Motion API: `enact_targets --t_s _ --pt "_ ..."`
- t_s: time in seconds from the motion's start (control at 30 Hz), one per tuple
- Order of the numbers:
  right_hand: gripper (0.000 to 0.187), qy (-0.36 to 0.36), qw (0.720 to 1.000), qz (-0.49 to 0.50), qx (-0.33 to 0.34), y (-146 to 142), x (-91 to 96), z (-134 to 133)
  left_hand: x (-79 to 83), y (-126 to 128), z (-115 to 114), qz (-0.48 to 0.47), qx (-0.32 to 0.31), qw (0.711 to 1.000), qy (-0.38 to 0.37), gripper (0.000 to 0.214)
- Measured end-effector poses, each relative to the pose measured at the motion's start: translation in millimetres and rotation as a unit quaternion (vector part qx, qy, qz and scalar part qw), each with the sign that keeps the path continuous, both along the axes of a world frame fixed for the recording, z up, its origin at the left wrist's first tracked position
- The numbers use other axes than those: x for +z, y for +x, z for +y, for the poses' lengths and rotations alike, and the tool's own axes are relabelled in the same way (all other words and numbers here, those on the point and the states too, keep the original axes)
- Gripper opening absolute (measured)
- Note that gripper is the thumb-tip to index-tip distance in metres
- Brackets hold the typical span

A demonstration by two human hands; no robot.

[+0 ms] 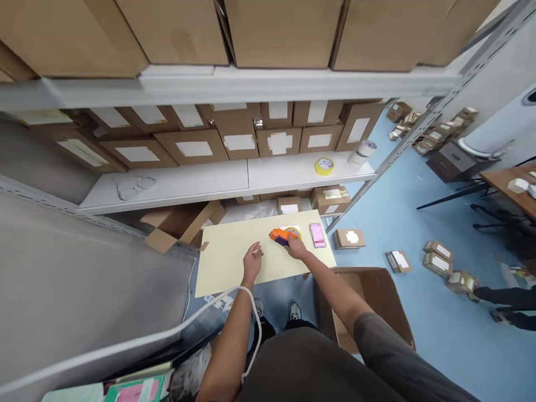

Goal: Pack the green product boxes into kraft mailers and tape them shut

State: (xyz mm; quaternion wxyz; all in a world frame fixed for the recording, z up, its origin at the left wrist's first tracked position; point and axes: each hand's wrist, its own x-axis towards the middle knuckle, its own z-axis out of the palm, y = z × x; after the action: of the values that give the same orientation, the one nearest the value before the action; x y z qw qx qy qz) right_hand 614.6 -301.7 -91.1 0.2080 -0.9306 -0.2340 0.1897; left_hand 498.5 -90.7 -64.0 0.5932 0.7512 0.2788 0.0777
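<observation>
"Head view: what's the largest thing in it?"

"Shelf [293,86], spanning the whole far side. Brown boxes [278,142] stand on it, many with white labels on their fronts."

"And after those?"

"Carton [391,312], near right on the blue floor [368,218], its top open. Then the board [234,251], pale yellow, between the shelf and the person, left of the carton. A white cable [167,333] comes in from the near left and crosses the left forearm."

"What are the hands doing?"

"The right hand [295,247] is over the right half of the board, fingers wrapped round an orange tool [280,235] that points left. The left hand [253,258] is over the middle, fingers loosely curled, a gap between thumb and fingers; I see nothing held in it."

"Do they meet?"

"No. The left hand is near the tool but apart from it."

"Anything smaller?"

"Phone [317,235], pink and blurred, on the board's right end, just right of the right hand. Last, a yellow roll [324,166] lies farther off, toward the shelf's right end."
</observation>
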Motion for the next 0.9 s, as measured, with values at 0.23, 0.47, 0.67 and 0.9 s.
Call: enact_targets --t_s 0.23,0.47,0.67,0.9 --pt "0.053 0.083 0.986 -0.124 0.078 23.4 124.3 -10.9 99.7 47.8 36.2 -0.121 -0.110 0.986 -0.016 0.046" --pt "0.039 0.184 0.957 -0.159 0.158 10.6 170.5 0.0 161.9 58.9 59.1 -0.160 -0.291 0.941 -0.057 0.047" --pt "0.041 0.197 0.947 -0.189 0.170 7.3 189.1 13.4 178.5 51.8 73.5 -0.180 -0.289 0.939 -0.047 0.047" --pt "0.042 0.167 0.958 -0.194 0.128 5.6 193.1 24.0 181.7 47.6 84.8 -0.179 -0.271 0.943 -0.070 0.052"
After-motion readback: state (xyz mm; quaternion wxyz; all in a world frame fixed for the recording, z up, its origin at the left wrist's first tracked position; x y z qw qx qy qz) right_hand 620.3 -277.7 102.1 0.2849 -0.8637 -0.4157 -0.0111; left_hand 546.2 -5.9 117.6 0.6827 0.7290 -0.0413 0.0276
